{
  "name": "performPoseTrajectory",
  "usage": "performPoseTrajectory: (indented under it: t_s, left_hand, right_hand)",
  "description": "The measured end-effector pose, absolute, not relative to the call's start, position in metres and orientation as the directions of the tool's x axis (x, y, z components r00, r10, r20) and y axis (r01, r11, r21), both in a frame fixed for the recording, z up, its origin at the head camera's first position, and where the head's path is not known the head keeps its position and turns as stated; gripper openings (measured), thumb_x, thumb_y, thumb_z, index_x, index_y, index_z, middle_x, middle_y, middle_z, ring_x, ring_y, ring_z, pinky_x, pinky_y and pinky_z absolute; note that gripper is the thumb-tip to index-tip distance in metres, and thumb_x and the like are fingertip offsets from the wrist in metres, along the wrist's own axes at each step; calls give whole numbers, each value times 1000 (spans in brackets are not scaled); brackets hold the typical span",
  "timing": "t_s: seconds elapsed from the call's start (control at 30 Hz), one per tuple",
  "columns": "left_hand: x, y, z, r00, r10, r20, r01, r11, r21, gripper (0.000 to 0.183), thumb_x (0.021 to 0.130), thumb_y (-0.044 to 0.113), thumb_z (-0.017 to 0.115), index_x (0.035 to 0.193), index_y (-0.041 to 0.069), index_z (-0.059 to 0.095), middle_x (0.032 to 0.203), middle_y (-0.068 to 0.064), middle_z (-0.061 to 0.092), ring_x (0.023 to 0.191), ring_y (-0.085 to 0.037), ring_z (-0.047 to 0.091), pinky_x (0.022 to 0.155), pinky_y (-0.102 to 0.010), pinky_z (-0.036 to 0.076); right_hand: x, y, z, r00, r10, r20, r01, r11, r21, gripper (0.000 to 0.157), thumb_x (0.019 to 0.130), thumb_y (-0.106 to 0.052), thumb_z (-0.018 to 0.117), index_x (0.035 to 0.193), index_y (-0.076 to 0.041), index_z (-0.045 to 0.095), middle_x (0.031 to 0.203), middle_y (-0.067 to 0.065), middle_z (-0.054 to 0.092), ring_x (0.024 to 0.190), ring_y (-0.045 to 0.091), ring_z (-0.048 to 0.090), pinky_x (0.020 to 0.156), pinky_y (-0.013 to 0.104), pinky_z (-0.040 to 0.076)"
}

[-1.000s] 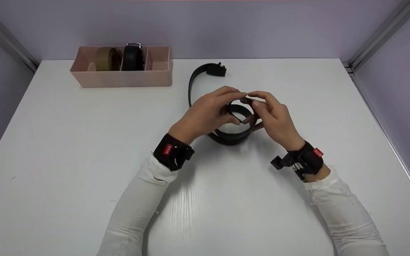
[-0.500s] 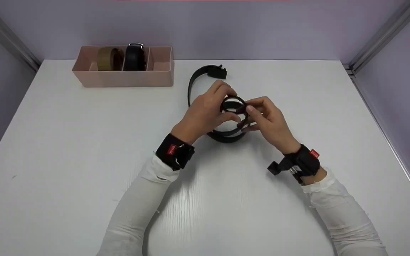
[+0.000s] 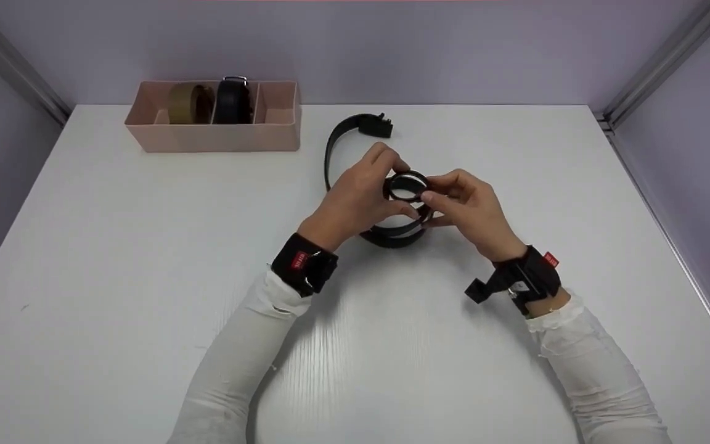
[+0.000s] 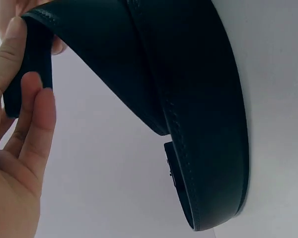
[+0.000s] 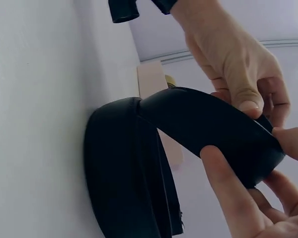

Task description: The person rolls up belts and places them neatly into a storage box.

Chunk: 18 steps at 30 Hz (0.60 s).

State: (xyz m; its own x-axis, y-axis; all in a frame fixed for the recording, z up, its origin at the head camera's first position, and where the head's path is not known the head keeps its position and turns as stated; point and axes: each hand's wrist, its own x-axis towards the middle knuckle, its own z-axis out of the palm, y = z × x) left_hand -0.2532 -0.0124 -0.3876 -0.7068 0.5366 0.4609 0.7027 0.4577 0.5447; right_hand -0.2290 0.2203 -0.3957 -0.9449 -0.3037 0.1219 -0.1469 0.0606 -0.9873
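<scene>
A black leather belt (image 3: 395,238) stands on edge in loops on the table, its buckle (image 3: 376,126) at the far end. Its other end is lifted and curled into a small ring between both hands. My left hand (image 3: 355,194) grips the ring's left side, thumb at the near edge and fingers at the far edge. On the right side, my right hand (image 3: 475,209) pinches the strap between thumb and fingers. The right wrist view shows the wide strap (image 5: 203,126) rising from the table loop into both hands. Stitching runs along the belt edge in the left wrist view.
A pink divided box (image 3: 219,139) stands at the back left. It holds a rolled tan belt (image 3: 182,105) and a rolled black belt (image 3: 232,102) with a metal buckle; its right compartment shows a bare floor. A wall rises behind the white table (image 3: 145,246).
The small ring of belt has come into view between the hands and turned to show a round opening. The right hand has shifted slightly along it; the buckle end has barely moved.
</scene>
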Motion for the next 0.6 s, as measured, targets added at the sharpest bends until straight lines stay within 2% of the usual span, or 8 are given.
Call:
performPoseTrajectory:
  t_s: [0.1,0.23,0.37,0.5,0.6]
  left_hand:
    - [-253,-17,-382,-745,552,373,642,443,626,46,93,33,80,121,5,57,120,-6,56,94,-16,61,84,-26,50]
    - [-250,-23,-372,-810,558,181,472,436,766,25,103,30,68,119,11,60,117,-3,63,90,-14,62,75,-29,49]
    - [-250,-26,-367,-814,580,28,310,394,865,19,106,27,64,117,12,59,112,-5,69,88,-17,68,71,-32,52]
    - [-250,-27,-368,-802,597,-21,232,344,910,20,104,21,67,115,8,57,109,-6,66,87,-19,70,80,-39,58]
    - [-251,-27,-369,-813,582,-10,208,306,929,22,102,19,69,117,6,58,110,-7,66,87,-19,70,84,-39,58]
  right_hand:
    - [-231,224,-393,-942,-321,93,-128,90,-988,33,100,-8,71,126,9,61,116,16,70,99,25,74,78,45,63]
    - [-234,230,-389,-923,-380,56,-116,135,-984,32,98,-9,74,124,8,65,117,17,70,100,27,73,79,46,62]
    - [-234,234,-384,-903,-428,31,-116,174,-978,32,97,-8,75,123,9,67,117,19,70,100,29,73,80,45,62]
    - [-234,234,-383,-905,-424,22,-108,181,-977,33,96,-9,76,125,6,68,118,20,70,100,27,73,81,44,62]
    - [-233,230,-387,-925,-380,26,-87,143,-986,37,96,-8,76,128,5,64,117,19,71,100,26,74,82,45,62]
